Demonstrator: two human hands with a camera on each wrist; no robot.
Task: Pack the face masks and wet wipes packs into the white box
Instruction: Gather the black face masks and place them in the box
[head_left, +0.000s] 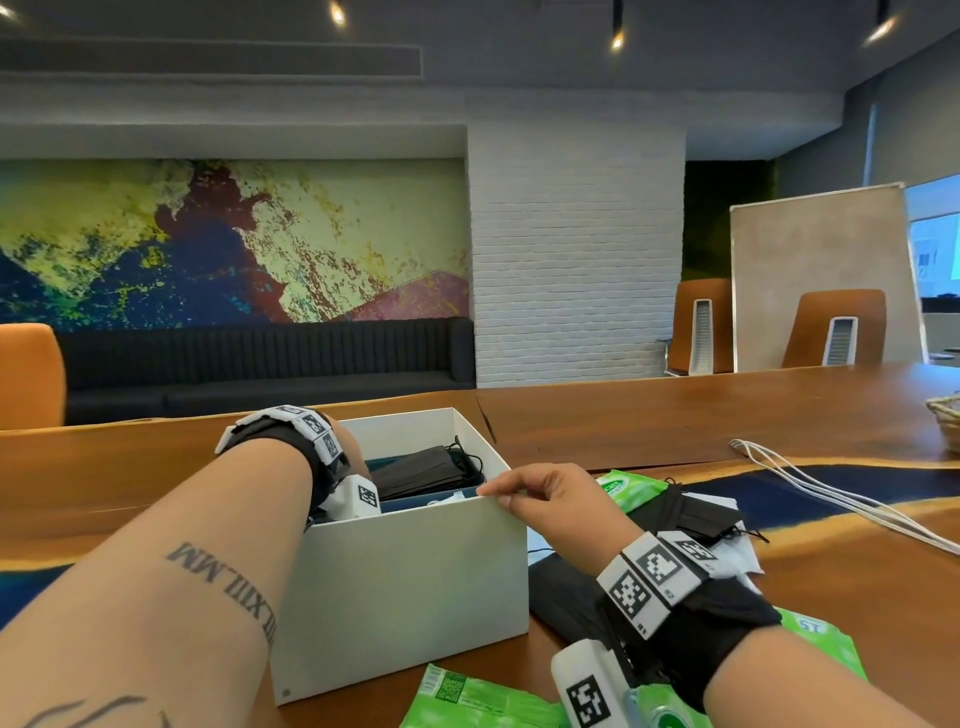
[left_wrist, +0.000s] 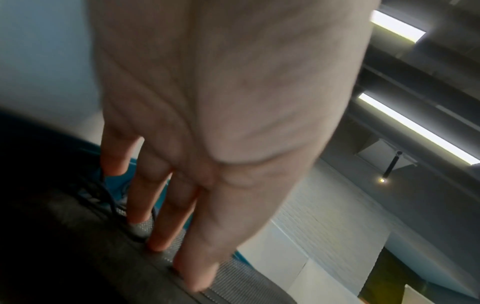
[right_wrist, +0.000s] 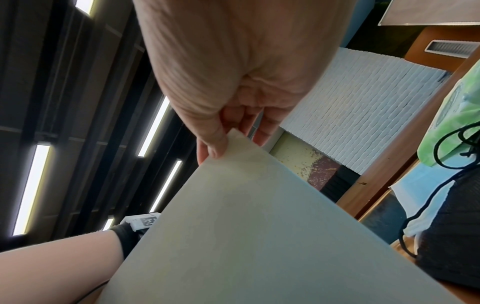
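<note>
Ceiling spotlights (head_left: 617, 39) glare; wrist views blurred, edges distorted.

A white brick pillar (head_left: 576, 249) stands mid-room. To its left, a colourful abstract mural (head_left: 228, 239) hangs above a dark ribbed sofa (head_left: 260, 358). To its right stand two orange chairs (head_left: 836, 327) and a leaning pale board (head_left: 821, 260). Spotlights (head_left: 616, 39) dot the grey ceiling above it.

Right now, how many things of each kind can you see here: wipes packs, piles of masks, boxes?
Green wet wipes packs: 3
Black face mask piles: 3 (one inside the box, two beside it)
White box: 1
Total: 7
</note>
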